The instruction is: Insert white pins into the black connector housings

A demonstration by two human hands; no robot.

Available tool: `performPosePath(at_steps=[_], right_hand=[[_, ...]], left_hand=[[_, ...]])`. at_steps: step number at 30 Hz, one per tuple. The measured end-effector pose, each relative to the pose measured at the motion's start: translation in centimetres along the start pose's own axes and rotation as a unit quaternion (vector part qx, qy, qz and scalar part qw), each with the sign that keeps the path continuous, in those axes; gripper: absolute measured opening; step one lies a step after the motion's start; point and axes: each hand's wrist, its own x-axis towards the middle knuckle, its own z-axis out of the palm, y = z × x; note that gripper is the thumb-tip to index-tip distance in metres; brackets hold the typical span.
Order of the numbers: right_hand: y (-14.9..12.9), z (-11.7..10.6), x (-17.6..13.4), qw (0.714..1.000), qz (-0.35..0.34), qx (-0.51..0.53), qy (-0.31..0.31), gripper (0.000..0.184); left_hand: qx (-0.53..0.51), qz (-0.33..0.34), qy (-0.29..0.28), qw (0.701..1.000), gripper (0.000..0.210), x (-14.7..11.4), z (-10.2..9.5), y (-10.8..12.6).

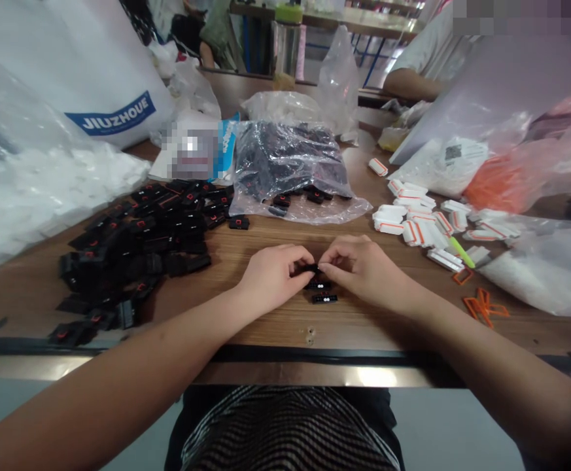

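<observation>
At the middle of the wooden table (pixel 260 330), my left hand (pixel 278 275) and my right hand (pixel 356 265) meet, fingers closed on one small black plastic part (pixel 311 267). Most of that part is hidden by the fingertips. Just below it lie two black plastic pieces with white dots, an upper piece (pixel 320 286) partly covered by my hands and a lower piece (pixel 325 299). To the left spreads a heap of black plastic parts (pixel 138 235), some with red marks. White pieces with orange strips (pixel 415 219) lie to the right.
A clear bag of black parts (pixel 290 157) lies behind my hands. Orange frames (pixel 484 307) and a green stick (pixel 462 252) are at right. A large white sack (pixel 108 72) stands at left, and plastic bags (pixel 550 261) edge the right. Across the table is a person's arm (pixel 410 84).
</observation>
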Motion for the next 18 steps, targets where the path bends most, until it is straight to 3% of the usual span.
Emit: performPosePath(at_steps=[18], right_hand=[[-0.66, -0.14, 0.16, 0.991, -0.041, -0.123, -0.004, 0.009]], left_hand=[[0.004, -0.001, -0.003, 1.0, 0.008, 0.02, -0.12, 0.11]])
